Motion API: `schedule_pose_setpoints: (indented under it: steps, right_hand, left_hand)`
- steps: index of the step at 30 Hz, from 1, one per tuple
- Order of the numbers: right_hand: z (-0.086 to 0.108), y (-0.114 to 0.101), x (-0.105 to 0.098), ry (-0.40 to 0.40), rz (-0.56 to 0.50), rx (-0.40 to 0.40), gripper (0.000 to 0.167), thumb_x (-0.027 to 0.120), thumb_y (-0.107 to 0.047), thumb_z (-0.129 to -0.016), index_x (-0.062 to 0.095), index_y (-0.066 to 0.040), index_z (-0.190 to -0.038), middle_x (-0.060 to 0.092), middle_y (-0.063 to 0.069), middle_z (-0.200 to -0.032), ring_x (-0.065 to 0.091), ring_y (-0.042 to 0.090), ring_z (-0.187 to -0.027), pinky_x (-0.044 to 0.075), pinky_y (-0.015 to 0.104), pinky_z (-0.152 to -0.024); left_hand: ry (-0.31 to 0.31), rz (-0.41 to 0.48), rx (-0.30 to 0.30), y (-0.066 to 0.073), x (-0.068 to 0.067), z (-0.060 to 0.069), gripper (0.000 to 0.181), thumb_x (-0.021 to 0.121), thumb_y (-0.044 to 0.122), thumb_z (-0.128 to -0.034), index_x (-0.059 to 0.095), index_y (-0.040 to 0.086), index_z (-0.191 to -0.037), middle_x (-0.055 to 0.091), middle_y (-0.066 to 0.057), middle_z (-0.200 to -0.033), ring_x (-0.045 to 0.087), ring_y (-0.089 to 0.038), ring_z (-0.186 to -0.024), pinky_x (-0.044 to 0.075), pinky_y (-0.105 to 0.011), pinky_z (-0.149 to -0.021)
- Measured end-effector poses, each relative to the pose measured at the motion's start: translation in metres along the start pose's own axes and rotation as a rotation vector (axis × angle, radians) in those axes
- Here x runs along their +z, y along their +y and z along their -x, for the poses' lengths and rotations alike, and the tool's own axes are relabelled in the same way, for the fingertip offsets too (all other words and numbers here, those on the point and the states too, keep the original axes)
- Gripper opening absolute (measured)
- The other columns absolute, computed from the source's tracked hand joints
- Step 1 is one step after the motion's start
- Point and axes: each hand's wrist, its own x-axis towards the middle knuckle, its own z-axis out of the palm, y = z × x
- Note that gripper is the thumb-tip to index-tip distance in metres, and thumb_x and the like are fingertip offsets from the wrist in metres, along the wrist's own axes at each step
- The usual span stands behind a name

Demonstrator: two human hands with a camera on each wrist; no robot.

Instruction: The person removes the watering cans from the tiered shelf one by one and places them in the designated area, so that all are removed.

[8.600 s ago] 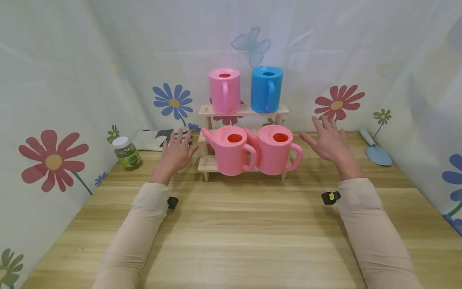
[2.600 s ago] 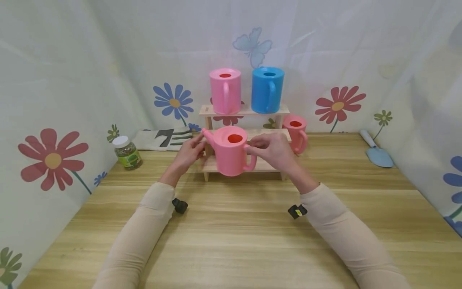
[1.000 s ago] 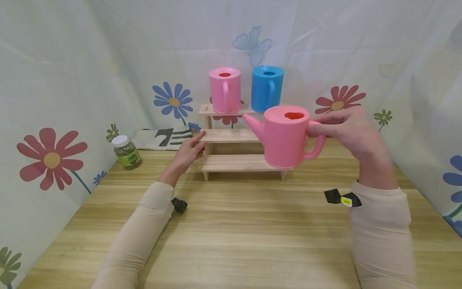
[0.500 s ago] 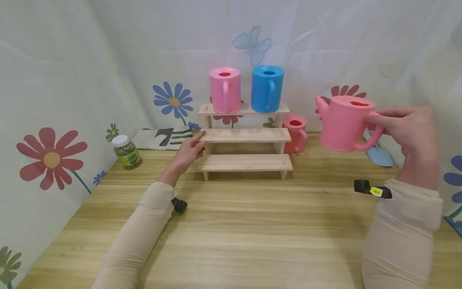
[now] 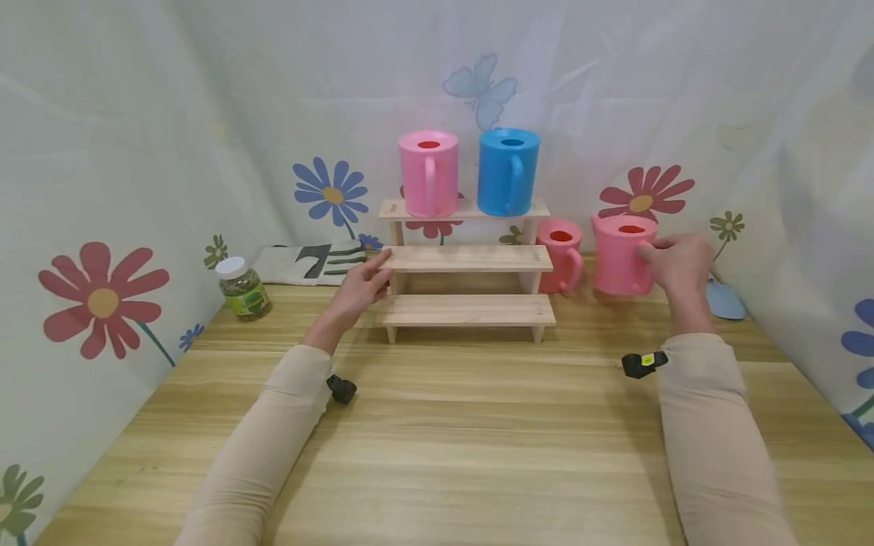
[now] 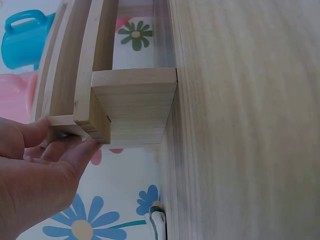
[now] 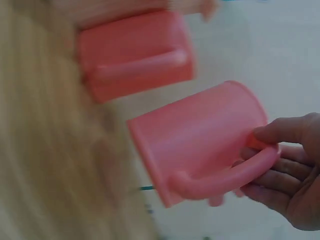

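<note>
The rightmost watering can and its neighbouring watering can are coral pink, red showing in their openings; on top, the left watering can is a lighter pink, the other watering can bright blue. The tiered stand is pale wood, the table yellow-brown with streaked grain. Red, blue and green flowers and a light-blue butterfly pattern the whitish curtain. The jar has a white lid and green label; the trowel is greyish blue, the sleeves beige.
</note>
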Motion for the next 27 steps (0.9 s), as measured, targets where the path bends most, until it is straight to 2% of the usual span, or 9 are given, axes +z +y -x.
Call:
schedule_pose_setpoints:
  steps: [2,4,7,10,11,14,18,24,27]
  right_hand:
    - [-0.002,0.007,0.017,0.013,-0.042,0.028,0.049,0.062,-0.038,-0.098,0.067,0.001,-0.128,0.067,0.023,-0.120,0.059,0.030,-0.099,0.050,0.029,-0.071]
    - [-0.004,0.014,0.030,0.045,-0.072,0.050,0.048,0.064,-0.039,-0.097,0.069,-0.001,-0.126,0.069,0.021,-0.118,0.061,0.025,-0.094,0.050,0.023,-0.068]
    - [-0.004,0.022,0.042,0.091,-0.110,0.075,0.044,0.067,-0.037,-0.095,0.072,-0.003,-0.122,0.071,0.018,-0.116,0.060,0.019,-0.087,0.047,0.018,-0.062]
    - [-0.005,0.026,0.046,0.112,-0.139,0.093,0.041,0.069,-0.036,-0.094,0.073,-0.004,-0.120,0.071,0.017,-0.116,0.058,0.014,-0.085,0.047,0.016,-0.062]
    - [-0.006,0.027,0.047,0.110,-0.151,0.099,0.041,0.069,-0.036,-0.094,0.073,-0.004,-0.120,0.071,0.017,-0.116,0.058,0.014,-0.085,0.047,0.017,-0.064]
    - [-0.006,0.028,0.047,0.084,-0.160,0.117,0.043,0.069,-0.037,-0.095,0.072,-0.005,-0.123,0.070,0.016,-0.118,0.059,0.015,-0.089,0.050,0.018,-0.069]
    - [-0.005,0.028,0.047,0.060,-0.153,0.120,0.045,0.069,-0.038,-0.095,0.071,-0.005,-0.125,0.069,0.016,-0.119,0.058,0.019,-0.094,0.051,0.020,-0.072]
    - [-0.004,0.026,0.047,0.058,-0.149,0.106,0.044,0.069,-0.037,-0.094,0.071,-0.003,-0.123,0.069,0.018,-0.118,0.057,0.018,-0.093,0.050,0.019,-0.068]
    - [-0.004,0.024,0.048,0.051,-0.151,0.104,0.046,0.069,-0.038,-0.094,0.070,-0.004,-0.125,0.069,0.017,-0.120,0.060,0.021,-0.096,0.053,0.023,-0.076]
  left_hand:
    - [0.005,-0.007,0.001,-0.001,0.001,0.000,0.052,0.047,0.019,-0.1079,0.031,0.020,-0.158,0.046,-0.012,-0.101,0.047,-0.025,-0.096,0.046,-0.042,-0.098]
    - [0.008,-0.012,0.004,-0.001,0.001,0.000,0.052,0.047,0.019,-0.1078,0.032,0.020,-0.158,0.045,-0.007,-0.096,0.046,-0.024,-0.092,0.046,-0.040,-0.095]
    - [0.001,-0.017,0.003,-0.002,0.001,0.000,0.053,0.046,0.019,-0.1080,0.030,0.020,-0.158,0.044,-0.010,-0.096,0.048,-0.024,-0.098,0.047,-0.040,-0.100]
    - [-0.002,-0.003,-0.002,-0.001,0.001,-0.001,0.053,0.046,0.018,-0.1081,0.030,0.019,-0.158,0.050,-0.020,-0.115,0.052,-0.029,-0.116,0.044,-0.042,-0.106]
    - [-0.003,0.000,-0.003,-0.001,0.001,-0.001,0.053,0.046,0.018,-0.1081,0.030,0.019,-0.158,0.050,-0.022,-0.126,0.049,-0.030,-0.125,0.043,-0.044,-0.108]
    - [-0.002,0.014,-0.009,0.000,0.000,-0.001,0.053,0.046,0.017,-0.1079,0.030,0.018,-0.158,0.044,-0.024,-0.145,0.044,-0.035,-0.135,0.041,-0.045,-0.109]
    - [-0.002,0.021,-0.015,0.000,0.000,-0.002,0.053,0.046,0.016,-0.1080,0.030,0.018,-0.158,0.049,-0.024,-0.134,0.044,-0.036,-0.132,0.041,-0.045,-0.109]
    - [0.001,0.000,-0.008,-0.002,0.000,-0.002,0.053,0.046,0.018,-0.1080,0.031,0.019,-0.158,0.046,-0.022,-0.143,0.045,-0.035,-0.132,0.043,-0.045,-0.108]
    - [0.008,-0.013,-0.008,-0.001,0.000,-0.002,0.053,0.047,0.019,-0.1079,0.031,0.021,-0.158,0.052,-0.019,-0.120,0.052,-0.029,-0.114,0.046,-0.041,-0.103]
